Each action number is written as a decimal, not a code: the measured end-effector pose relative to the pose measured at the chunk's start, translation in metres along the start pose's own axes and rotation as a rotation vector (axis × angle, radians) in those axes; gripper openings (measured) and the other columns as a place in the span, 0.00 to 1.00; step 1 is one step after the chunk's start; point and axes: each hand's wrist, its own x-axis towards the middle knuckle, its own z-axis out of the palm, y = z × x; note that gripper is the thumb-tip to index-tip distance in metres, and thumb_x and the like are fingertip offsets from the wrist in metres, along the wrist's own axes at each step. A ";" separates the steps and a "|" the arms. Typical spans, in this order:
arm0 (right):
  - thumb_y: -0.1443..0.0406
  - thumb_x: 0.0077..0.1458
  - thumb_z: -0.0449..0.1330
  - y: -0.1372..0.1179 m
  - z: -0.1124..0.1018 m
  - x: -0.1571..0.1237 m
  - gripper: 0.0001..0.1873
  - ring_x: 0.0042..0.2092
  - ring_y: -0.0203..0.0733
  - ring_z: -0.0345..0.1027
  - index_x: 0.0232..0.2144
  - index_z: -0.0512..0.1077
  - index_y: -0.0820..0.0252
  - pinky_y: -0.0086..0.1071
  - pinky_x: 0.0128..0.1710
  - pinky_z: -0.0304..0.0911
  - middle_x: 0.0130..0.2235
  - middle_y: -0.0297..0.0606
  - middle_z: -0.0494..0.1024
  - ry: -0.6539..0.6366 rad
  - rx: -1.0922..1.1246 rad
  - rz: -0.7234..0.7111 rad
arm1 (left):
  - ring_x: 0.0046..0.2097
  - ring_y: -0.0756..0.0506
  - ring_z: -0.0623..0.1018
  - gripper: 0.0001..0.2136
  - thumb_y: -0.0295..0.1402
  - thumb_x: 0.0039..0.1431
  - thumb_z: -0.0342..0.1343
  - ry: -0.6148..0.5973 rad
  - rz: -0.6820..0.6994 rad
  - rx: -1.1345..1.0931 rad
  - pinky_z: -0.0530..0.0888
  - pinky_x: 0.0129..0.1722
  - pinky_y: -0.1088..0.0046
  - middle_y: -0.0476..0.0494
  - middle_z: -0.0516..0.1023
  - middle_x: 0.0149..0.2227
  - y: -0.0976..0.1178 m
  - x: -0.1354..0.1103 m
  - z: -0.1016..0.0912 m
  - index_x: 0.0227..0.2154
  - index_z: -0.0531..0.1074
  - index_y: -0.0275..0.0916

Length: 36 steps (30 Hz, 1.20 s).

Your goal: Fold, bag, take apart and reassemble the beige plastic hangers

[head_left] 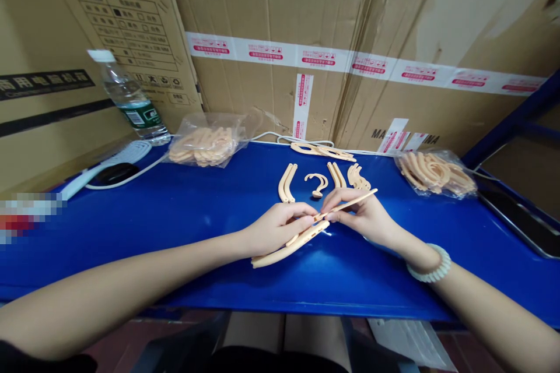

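Note:
My left hand (284, 226) is closed on a curved beige plastic hanger arm (280, 253) with small slots near its upper end. My right hand (361, 215) pinches a second, thinner-looking hanger arm (356, 200), which slants up to the right. The fingertips of both hands meet where the two pieces come close together; whether they are joined there, I cannot tell. Just beyond my hands lie a beige hanger hook (322, 182), a pair of curved arms (286, 182), another pair (336, 175) partly behind my right hand, and some small beige parts (357, 177).
Flat beige pieces (324, 152) lie at the back of the blue table (184, 268). Clear bags of beige parts stand left (205, 145) and right (437, 172). A water bottle (135, 105) is back left, a phone (520, 221) far right. Cardboard boxes (271, 6) wall the back.

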 end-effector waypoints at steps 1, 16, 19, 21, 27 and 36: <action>0.58 0.61 0.66 0.000 0.000 0.000 0.10 0.38 0.45 0.74 0.34 0.80 0.59 0.38 0.40 0.70 0.35 0.41 0.80 -0.006 -0.009 -0.017 | 0.41 0.44 0.78 0.14 0.38 0.67 0.49 0.001 0.003 0.014 0.71 0.41 0.71 0.43 0.82 0.41 0.000 0.000 0.000 0.44 0.77 0.38; 0.69 0.70 0.52 -0.008 0.000 -0.006 0.12 0.36 0.40 0.67 0.37 0.75 0.60 0.34 0.36 0.64 0.34 0.40 0.74 -0.070 -0.463 -0.375 | 0.28 0.51 0.67 0.17 0.34 0.70 0.42 -0.021 0.086 0.250 0.61 0.30 0.74 0.52 0.67 0.24 0.006 -0.002 0.003 0.26 0.66 0.37; 0.70 0.71 0.48 -0.010 0.000 -0.006 0.15 0.33 0.39 0.64 0.35 0.73 0.60 0.33 0.32 0.60 0.32 0.38 0.72 -0.074 -0.595 -0.455 | 0.27 0.51 0.66 0.17 0.34 0.70 0.42 -0.029 0.102 0.249 0.61 0.30 0.74 0.52 0.66 0.23 0.005 0.002 0.002 0.24 0.63 0.38; 0.70 0.71 0.47 -0.013 0.002 -0.005 0.17 0.33 0.40 0.63 0.33 0.71 0.60 0.33 0.32 0.60 0.31 0.38 0.71 -0.076 -0.687 -0.515 | 0.27 0.51 0.67 0.17 0.35 0.70 0.42 -0.043 0.096 0.232 0.62 0.30 0.75 0.52 0.67 0.22 0.004 0.005 0.001 0.24 0.64 0.38; 0.70 0.69 0.51 -0.018 -0.001 0.001 0.12 0.37 0.42 0.70 0.37 0.74 0.60 0.36 0.37 0.67 0.34 0.41 0.77 -0.011 -0.604 -0.510 | 0.22 0.50 0.72 0.18 0.45 0.70 0.45 -0.150 -0.039 -0.159 0.68 0.25 0.76 0.50 0.72 0.21 -0.005 0.013 -0.002 0.29 0.67 0.37; 0.67 0.62 0.56 0.018 -0.089 0.009 0.21 0.24 0.42 0.71 0.56 0.69 0.68 0.33 0.25 0.70 0.26 0.36 0.77 0.201 -0.530 0.463 | 0.30 0.46 0.81 0.16 0.43 0.62 0.61 -0.083 -0.210 -0.816 0.77 0.32 0.74 0.35 0.82 0.32 -0.010 0.015 -0.008 0.39 0.72 0.32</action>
